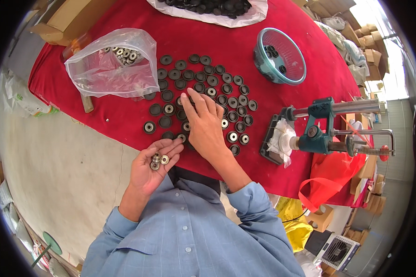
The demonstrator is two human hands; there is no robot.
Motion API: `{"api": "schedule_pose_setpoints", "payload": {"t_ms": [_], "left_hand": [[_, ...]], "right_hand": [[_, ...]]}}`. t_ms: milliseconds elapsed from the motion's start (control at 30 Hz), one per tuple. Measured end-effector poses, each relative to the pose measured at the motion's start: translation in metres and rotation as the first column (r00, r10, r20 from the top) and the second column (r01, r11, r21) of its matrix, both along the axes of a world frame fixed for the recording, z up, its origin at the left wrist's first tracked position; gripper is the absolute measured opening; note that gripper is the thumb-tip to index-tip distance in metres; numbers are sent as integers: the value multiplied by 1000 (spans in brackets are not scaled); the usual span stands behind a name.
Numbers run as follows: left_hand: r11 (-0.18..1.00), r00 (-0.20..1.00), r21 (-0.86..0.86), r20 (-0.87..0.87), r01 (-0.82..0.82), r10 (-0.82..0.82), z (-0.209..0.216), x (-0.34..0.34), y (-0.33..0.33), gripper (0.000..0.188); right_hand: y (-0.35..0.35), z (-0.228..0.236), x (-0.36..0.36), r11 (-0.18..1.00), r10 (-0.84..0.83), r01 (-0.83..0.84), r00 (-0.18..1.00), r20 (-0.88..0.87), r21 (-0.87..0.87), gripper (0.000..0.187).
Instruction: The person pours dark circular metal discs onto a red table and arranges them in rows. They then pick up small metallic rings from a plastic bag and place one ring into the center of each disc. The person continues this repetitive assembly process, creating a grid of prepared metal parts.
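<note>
Palm up near the table's front edge, my left hand (143,171) cradles several small metal bearings (164,159). Another bearing (181,138) shows at its fingertips. My right hand (206,130) is palm down over rows of round black caps (174,74), fingers stretched out and slightly apart. Its fingertips reach in among the caps; the thumb and whatever is beneath the palm are hidden. Some caps have a shiny bearing in the middle, such as the bearing-fitted cap (149,127) at the left and the bearing-fitted cap (244,139) at the right.
On the red tablecloth (235,39), a clear plastic bag (111,83) of bearings lies at left. A teal basket (295,77) holds a few caps. A green hand press (315,131) stands at right. A white sack (256,18) of black parts sits at the back.
</note>
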State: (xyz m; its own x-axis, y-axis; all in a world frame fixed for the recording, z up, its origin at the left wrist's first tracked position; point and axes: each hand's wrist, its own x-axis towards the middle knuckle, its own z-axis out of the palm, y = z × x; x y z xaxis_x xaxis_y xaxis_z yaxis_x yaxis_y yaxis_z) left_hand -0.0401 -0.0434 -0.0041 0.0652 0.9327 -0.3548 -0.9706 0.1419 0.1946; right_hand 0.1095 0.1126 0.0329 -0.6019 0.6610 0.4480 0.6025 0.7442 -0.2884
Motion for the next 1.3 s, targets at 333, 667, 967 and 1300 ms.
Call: {"api": "schedule_pose_setpoints", "payload": {"t_ms": [333,667,967,1300], "left_hand": [[995,994,-40,-53,95,-97,23,22,5,53],[971,972,-122,-88,206,-217,30,38,7,47],[940,911,-217,-266,262,-315,32,33,14,36],[922,846,-177,-366,345,-387,21,30,13,39]], "right_hand": [[-72,17,28,856,320,-391,914,-248,-338,33],[-52,25,62,785,98,-273,941,-324,-556,22],[52,-2,103,959,-253,217,946,-204,-181,24],[62,-26,93,975,-222,221,964,-150,-25,19]]}}
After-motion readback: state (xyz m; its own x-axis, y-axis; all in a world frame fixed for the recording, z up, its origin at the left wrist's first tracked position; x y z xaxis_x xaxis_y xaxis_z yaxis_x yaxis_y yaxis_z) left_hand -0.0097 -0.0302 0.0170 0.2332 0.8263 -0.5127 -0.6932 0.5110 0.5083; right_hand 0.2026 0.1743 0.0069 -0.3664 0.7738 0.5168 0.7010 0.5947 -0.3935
